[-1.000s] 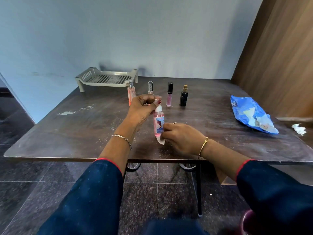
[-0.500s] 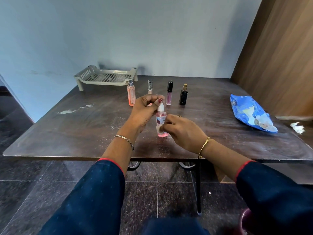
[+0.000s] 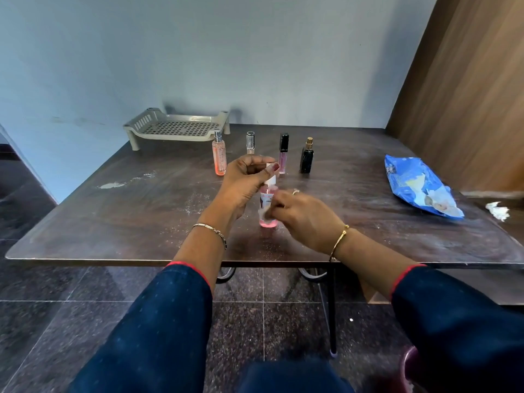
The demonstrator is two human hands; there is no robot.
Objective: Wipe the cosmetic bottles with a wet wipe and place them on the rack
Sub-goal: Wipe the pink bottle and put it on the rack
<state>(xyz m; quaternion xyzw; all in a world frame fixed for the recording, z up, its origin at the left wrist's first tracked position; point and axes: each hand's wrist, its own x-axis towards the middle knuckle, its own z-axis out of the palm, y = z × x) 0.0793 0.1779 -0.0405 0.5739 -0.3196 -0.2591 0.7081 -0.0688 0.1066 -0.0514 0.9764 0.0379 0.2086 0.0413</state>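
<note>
A pink spray bottle (image 3: 266, 221) with a white cap stands upright near the table's middle. My left hand (image 3: 243, 182) pinches its cap from above. My right hand (image 3: 303, 219) presses a white wet wipe (image 3: 262, 214) against the bottle's lower body. Behind stand a row of bottles: an orange spray bottle (image 3: 219, 158), a small silver-capped tube (image 3: 250, 142), a pink tube with black cap (image 3: 283, 154) and a black bottle with gold top (image 3: 307, 158). A beige perforated rack (image 3: 178, 127) sits at the back left, with nothing on it.
A blue wet-wipe pack (image 3: 419, 185) lies at the right side of the dark table (image 3: 127, 211). A crumpled white wipe (image 3: 497, 209) lies beyond it by the right edge. A wooden panel rises on the right, a wall behind.
My right hand with the wipe has moved up from the bottle's base to its lower body, with the bottle's pink base now showing below it. My left hand stays on the cap.
</note>
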